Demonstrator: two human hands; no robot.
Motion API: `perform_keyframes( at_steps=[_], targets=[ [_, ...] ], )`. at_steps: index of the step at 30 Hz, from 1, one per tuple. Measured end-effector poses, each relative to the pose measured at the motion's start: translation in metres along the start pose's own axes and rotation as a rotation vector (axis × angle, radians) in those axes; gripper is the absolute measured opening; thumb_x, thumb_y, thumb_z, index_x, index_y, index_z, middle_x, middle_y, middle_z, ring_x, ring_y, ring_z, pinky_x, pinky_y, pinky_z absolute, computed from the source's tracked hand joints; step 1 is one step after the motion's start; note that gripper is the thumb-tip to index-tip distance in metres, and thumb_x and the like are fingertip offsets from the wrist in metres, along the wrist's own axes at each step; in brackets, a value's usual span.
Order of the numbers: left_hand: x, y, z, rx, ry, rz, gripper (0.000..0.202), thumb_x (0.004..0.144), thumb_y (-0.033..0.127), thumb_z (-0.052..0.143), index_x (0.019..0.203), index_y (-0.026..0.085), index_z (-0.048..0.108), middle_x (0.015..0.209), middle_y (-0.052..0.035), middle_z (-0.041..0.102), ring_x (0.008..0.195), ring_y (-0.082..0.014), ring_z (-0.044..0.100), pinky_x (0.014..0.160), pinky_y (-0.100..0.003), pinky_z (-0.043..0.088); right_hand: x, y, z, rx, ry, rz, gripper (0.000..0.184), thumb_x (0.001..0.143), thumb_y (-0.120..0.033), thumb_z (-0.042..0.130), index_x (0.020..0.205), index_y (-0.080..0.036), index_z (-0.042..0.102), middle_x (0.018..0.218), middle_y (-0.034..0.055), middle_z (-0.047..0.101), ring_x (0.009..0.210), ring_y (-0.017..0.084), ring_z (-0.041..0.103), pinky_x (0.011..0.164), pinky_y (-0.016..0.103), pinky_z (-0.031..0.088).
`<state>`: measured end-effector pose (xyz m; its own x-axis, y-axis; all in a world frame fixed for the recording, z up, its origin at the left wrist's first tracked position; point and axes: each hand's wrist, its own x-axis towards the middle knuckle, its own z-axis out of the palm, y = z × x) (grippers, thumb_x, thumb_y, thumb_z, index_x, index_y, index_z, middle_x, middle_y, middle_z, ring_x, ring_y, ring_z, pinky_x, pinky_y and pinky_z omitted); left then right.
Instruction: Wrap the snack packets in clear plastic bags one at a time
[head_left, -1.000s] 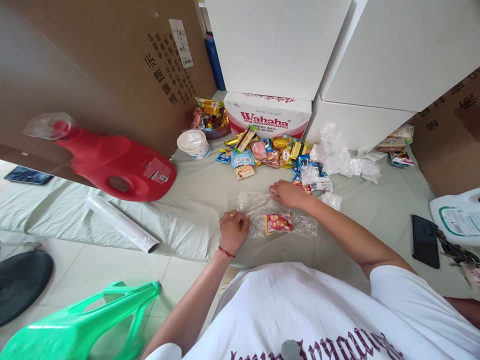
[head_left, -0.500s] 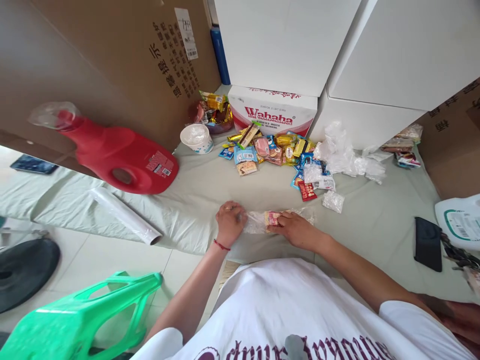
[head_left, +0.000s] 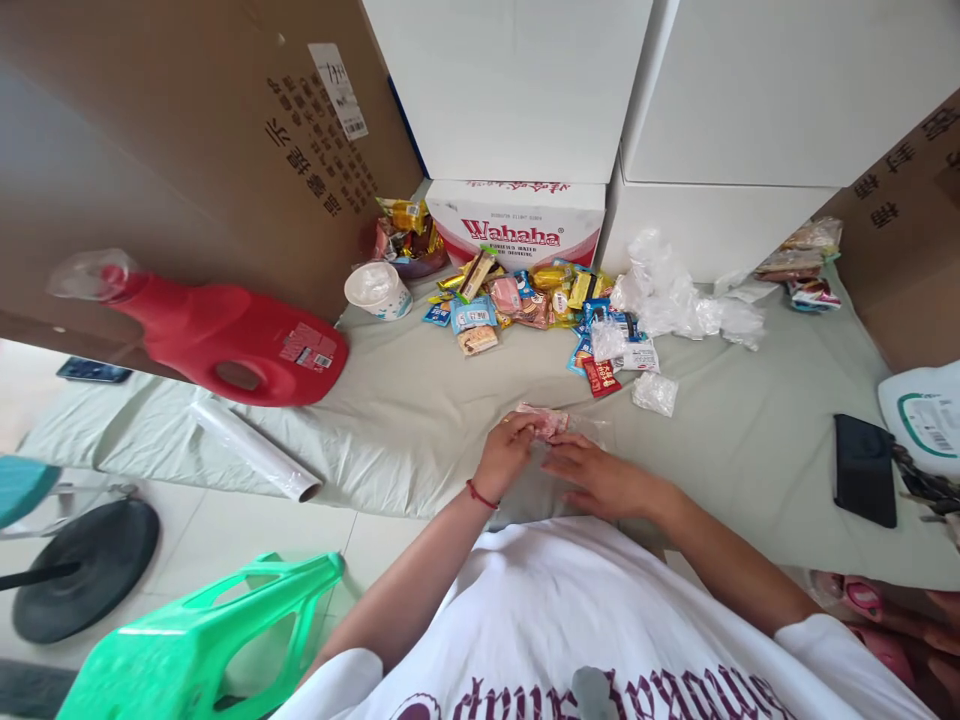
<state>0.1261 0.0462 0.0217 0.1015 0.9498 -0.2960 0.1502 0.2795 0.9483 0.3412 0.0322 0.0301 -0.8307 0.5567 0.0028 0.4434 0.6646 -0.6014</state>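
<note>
My left hand, with a red string on its wrist, pinches the left end of a small pink-and-cream snack packet near the front of the covered table. Clear plastic film lies around the packet and trails off to its right. My right hand is spread over the near side of the film, fingers stretched out and apart, fingertips at the packet's lower right edge. Beyond my hands, a crumpled ball of clear plastic and a red snack sachet lie on the cloth.
Mixed snack packets lie before a Wahaha carton. Crumpled plastic sits to their right. A paper cup, a red jug and a film roll are leftward; a phone is rightward. A green stool stands below.
My left hand has moved right, from the loose film onto the packet. The packet's film has been gathered or folded leftward. My right hand has opened off the packet. The view has shifted slightly.
</note>
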Motion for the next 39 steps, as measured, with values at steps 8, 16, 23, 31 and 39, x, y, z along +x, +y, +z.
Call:
perform_keyframes(
  at_steps=[8,16,23,31,39],
  targets=[
    [0.005,-0.010,0.014,0.790,0.223,0.254,0.030,0.091,0.020,0.053,0.101,0.028,0.080,0.101,-0.0068,0.072,0.096,-0.0247,0.062,0.082,-0.040,0.053,-0.006,0.039,0.017,-0.234,0.557,0.688,0.038,0.096,-0.047,0.058,0.117,-0.017,0.070,0.100,0.0151,0.059,0.100,0.033,0.051,0.092,0.049,0.047],
    [0.010,-0.014,0.017,0.842,0.364,0.185,0.051,0.081,0.033,0.068,0.128,0.019,0.059,0.130,-0.0179,0.056,0.124,-0.0373,0.050,0.098,-0.053,0.045,0.002,0.016,0.020,0.083,0.532,0.685,0.015,0.098,-0.032,0.052,0.093,-0.022,0.061,0.092,0.0063,0.064,0.080,0.021,0.061,0.072,0.031,0.046],
    [0.002,-0.017,0.026,0.666,0.223,0.161,0.020,0.084,0.031,0.063,0.100,0.022,0.054,0.092,-0.0064,0.064,0.088,-0.0240,0.061,0.082,-0.039,0.049,0.036,-0.006,0.025,0.529,0.583,0.623,0.019,0.098,-0.039,0.047,0.094,-0.024,0.057,0.075,0.0009,0.065,0.067,0.018,0.060,0.063,0.029,0.045],
    [-0.014,-0.019,0.020,0.676,-0.048,0.764,0.030,0.072,0.018,0.053,0.101,0.020,0.057,0.100,-0.0119,0.062,0.096,-0.0275,0.054,0.088,-0.047,0.046,0.025,-0.010,0.040,1.245,0.614,0.686,0.055,0.092,-0.074,0.045,0.095,-0.022,0.062,0.089,0.0050,0.068,0.080,0.020,0.064,0.070,0.033,0.054],
    [-0.027,-0.017,0.033,0.216,-0.420,0.797,0.049,0.074,0.015,0.051,0.122,0.023,0.050,0.113,-0.0099,0.068,0.110,-0.0262,0.063,0.105,-0.051,0.047,-0.014,0.004,0.033,1.005,0.556,0.693,0.044,0.090,-0.058,0.062,0.109,-0.019,0.072,0.104,0.0069,0.075,0.095,0.023,0.067,0.088,0.036,0.053]
  ],
)
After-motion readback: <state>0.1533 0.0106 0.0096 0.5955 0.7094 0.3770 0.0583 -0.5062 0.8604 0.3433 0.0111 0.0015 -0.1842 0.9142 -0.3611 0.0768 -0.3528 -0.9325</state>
